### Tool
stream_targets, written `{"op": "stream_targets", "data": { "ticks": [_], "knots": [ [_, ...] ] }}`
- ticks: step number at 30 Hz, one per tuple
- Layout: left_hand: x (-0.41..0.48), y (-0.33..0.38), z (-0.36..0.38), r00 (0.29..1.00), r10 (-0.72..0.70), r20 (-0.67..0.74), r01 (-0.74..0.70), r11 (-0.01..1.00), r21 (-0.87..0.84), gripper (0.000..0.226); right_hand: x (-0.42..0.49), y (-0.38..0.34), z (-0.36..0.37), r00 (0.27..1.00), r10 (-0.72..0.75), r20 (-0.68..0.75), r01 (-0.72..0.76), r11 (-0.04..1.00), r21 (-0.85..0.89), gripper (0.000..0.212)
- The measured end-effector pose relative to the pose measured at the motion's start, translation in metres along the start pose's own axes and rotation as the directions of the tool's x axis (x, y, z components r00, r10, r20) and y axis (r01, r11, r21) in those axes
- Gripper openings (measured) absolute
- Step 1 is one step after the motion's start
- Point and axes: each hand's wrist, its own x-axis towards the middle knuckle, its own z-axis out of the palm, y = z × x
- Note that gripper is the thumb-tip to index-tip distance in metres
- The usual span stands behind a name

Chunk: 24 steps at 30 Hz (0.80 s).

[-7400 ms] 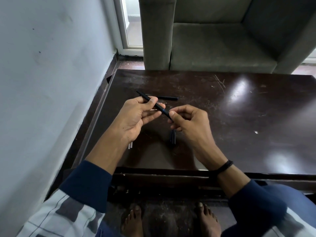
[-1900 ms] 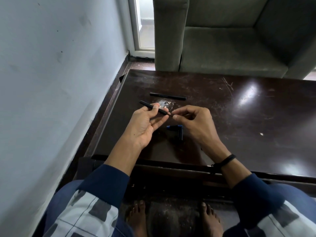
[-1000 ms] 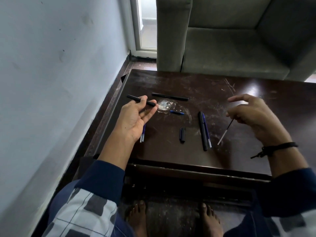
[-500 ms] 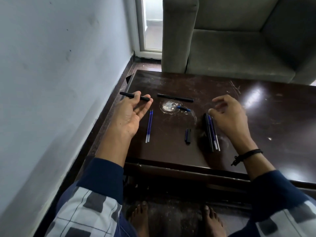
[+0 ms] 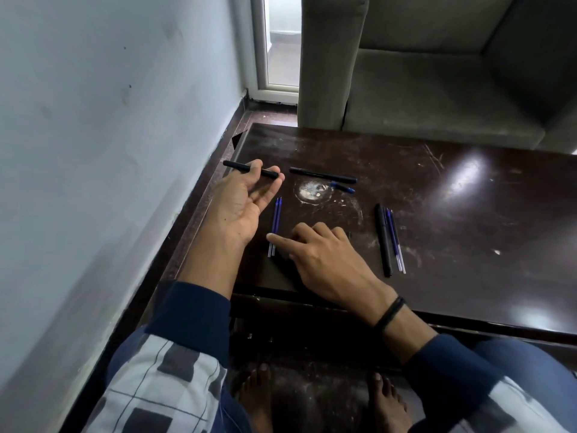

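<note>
Blue refills (image 5: 275, 220) look thin, light and bendy, so I'd pinch mid-length; right hand (image 5: 324, 257) merely touches them, left hand (image 5: 240, 207) pinches the barrel (image 5: 237, 166).

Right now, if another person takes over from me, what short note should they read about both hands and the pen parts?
Left grip: palm up, thumb pinches a black barrel.
Right grip: index fingertip touches the pair of blue refills on the table; nothing held.
Elsewhere: second black barrel and small blue piece farther back; third black barrel with two more refills to the right.
Done: parts laid out in groups.
To do: probably pick up one refill and fit it into the held barrel.
</note>
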Motion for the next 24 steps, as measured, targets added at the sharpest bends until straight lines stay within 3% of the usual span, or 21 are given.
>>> {"op": "stream_targets", "data": {
  "ticks": [8, 15, 21, 24],
  "knots": [
    [-0.001, 0.001, 0.0, 1.0, 0.004, -0.003, -0.004, 1.0, 0.013, 0.005, 0.006, 0.0, -0.007, 0.998, 0.069, 0.014, -0.07, 0.997, 0.043, 0.03],
    [0.0, -0.003, 0.003, 1.0, -0.002, 0.001, 0.002, 1.0, 0.022, 0.005, 0.006, 0.001, -0.012, 0.997, 0.065, 0.038, -0.067, 0.997, 0.039, 0.029],
    [0.0, -0.004, 0.002, 1.0, -0.009, 0.009, 0.008, 0.999, 0.047, 0.005, 0.003, 0.007, -0.008, 0.999, 0.05, -0.019, -0.05, 0.999, -0.014, 0.025],
    [0.0, -0.005, 0.002, 1.0, -0.022, 0.014, 0.022, 0.998, 0.062, 0.003, 0.004, 0.008, -0.014, 0.99, 0.089, -0.11, -0.081, 0.994, 0.076, 0.022]
  ]
}}
